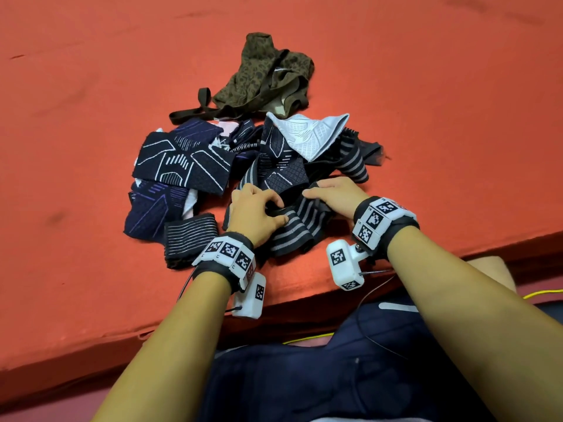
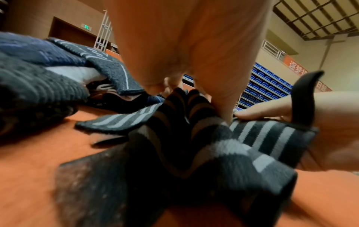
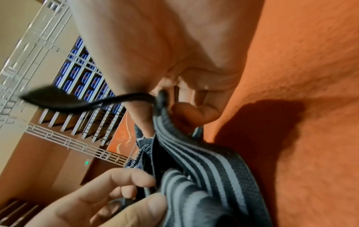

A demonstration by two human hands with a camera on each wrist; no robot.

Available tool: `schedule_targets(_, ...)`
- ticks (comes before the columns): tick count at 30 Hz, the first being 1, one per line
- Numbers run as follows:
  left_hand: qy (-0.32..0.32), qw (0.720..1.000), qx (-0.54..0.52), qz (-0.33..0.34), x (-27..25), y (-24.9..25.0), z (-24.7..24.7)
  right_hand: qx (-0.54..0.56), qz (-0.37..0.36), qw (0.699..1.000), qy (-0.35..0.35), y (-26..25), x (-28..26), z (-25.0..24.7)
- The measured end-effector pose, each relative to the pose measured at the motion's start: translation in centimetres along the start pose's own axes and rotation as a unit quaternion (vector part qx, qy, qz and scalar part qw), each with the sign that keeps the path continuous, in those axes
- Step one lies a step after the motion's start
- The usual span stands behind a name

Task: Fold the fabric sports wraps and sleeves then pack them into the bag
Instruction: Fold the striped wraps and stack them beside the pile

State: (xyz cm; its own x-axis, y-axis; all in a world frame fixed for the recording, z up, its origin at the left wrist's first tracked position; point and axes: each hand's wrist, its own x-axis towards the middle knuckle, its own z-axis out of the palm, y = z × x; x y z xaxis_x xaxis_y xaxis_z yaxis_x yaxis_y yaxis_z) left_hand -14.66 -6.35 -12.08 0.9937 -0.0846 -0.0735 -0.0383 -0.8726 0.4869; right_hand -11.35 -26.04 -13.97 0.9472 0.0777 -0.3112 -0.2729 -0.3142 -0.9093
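A black wrap with grey stripes [image 1: 297, 231] lies crumpled on the orange mat [image 1: 91, 147], at the near edge of a pile. My left hand [image 1: 274, 208] pinches its bunched middle between thumb and curled fingers. My right hand [image 1: 323, 191] grips the wrap's other end. In the left wrist view the striped wrap [image 2: 194, 138] spreads under my left hand [image 2: 196, 92], and a black loop [image 2: 303, 95] stands beside the right hand [image 2: 272, 110]. In the right wrist view the wrap [image 3: 204, 161] hangs between my right hand [image 3: 184, 107] and my left hand [image 3: 116, 192]. The camouflage bag [image 1: 268, 74] lies beyond the pile.
Navy patterned sleeves [image 1: 179, 162], a white sleeve [image 1: 310, 132] and another striped wrap [image 1: 350, 166] make up the pile. A folded striped wrap [image 1: 189, 239] lies left of my left wrist. The mat's front edge [image 1: 304, 303] runs just below my wrists.
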Motion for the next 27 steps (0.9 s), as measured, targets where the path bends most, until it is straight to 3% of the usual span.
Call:
schedule_targets(3,0.005,0.999,-0.02,0.042,-0.1,0.7,-0.1,0.056,-0.03,0.997,-0.053,-0.7,-0.8,0.5)
schedule_targets(6,-0.012,0.997,-0.034,0.064,-0.2,1.2,-0.5,0.108,-0.002,0.989,-0.104,-1.3,-1.3,1.8)
schedule_targets(10,-0.048,0.997,-0.057,0.008,-0.3,1.0,-1.2,0.118,0.049,0.989,-0.079,-1.5,-1.2,2.6)
schedule_targets(13,-0.07,0.991,-0.107,-0.038,-0.3,1.1,-1.3,0.078,0.012,0.993,-0.091,-0.8,-1.2,2.3)
schedule_targets(17,-0.074,0.991,-0.111,0.017,-0.9,1.3,-1.2,-0.005,-0.019,0.996,-0.086,-0.5,-1.4,2.1)
schedule_targets(23,-0.056,0.99,-0.11,0.063,-0.4,0.3,-0.4,-0.009,0.048,0.992,-0.113,-0.5,-1.9,2.4)
schedule_targets(27,-0.051,0.991,-0.115,0.055,0.7,-1.6,1.4,-0.002,0.07,0.992,-0.108,-0.2,-1.7,2.6)
